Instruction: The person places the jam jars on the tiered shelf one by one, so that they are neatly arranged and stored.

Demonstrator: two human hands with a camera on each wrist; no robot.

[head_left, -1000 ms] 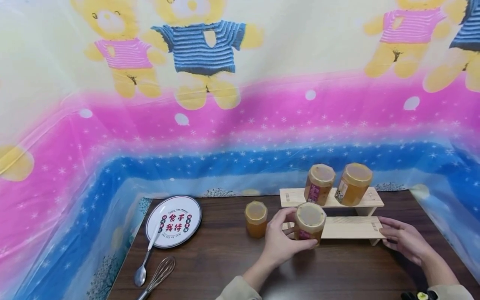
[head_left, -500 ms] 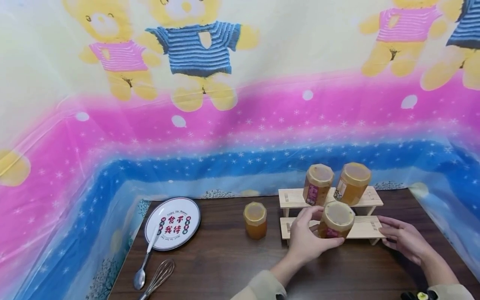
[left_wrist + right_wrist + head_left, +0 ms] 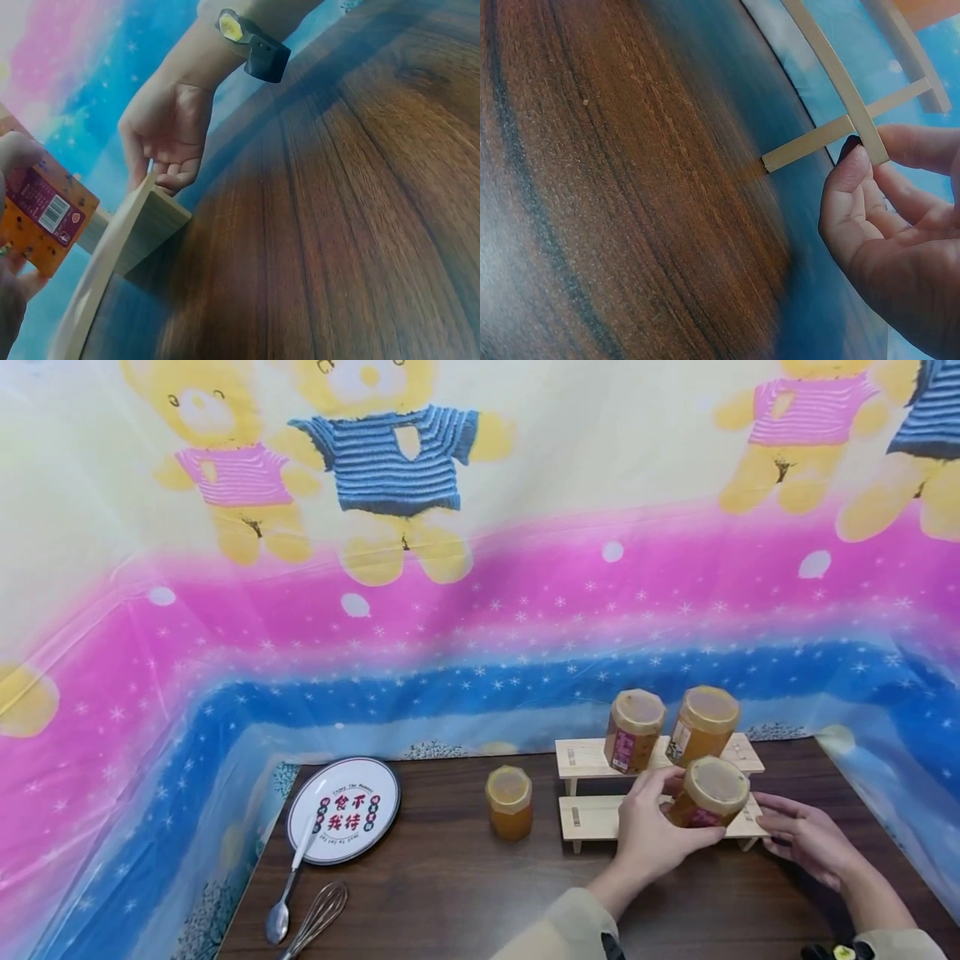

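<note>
My left hand point(image 3: 656, 831) grips an orange jar with a gold lid point(image 3: 716, 787), fingers and thumb round its sides. In the left wrist view, the jar's purple barcode label point(image 3: 46, 206) shows beside the board's edge. The jar is over the right part of the lower step of a two-step wooden rack point(image 3: 596, 817); whether it touches is unclear. My right hand point(image 3: 813, 843) pinches the right end of that step, thumb and finger either side of the board point(image 3: 832, 71) in the right wrist view. Two jars stand on the upper step: one purple-labelled point(image 3: 634, 731), one amber point(image 3: 705, 727).
Another amber jar point(image 3: 510, 803) stands on the dark wooden table point(image 3: 450, 902), left of the rack. Farther left are a white plate with red characters point(image 3: 345, 810), a spoon point(image 3: 279, 914) resting on it and a whisk point(image 3: 318, 914). A printed cloth point(image 3: 480, 685) hangs behind.
My left hand has carried the jar rightward, from the left end of the lower step to near its right end. My right hand has kept its place on the rack.
</note>
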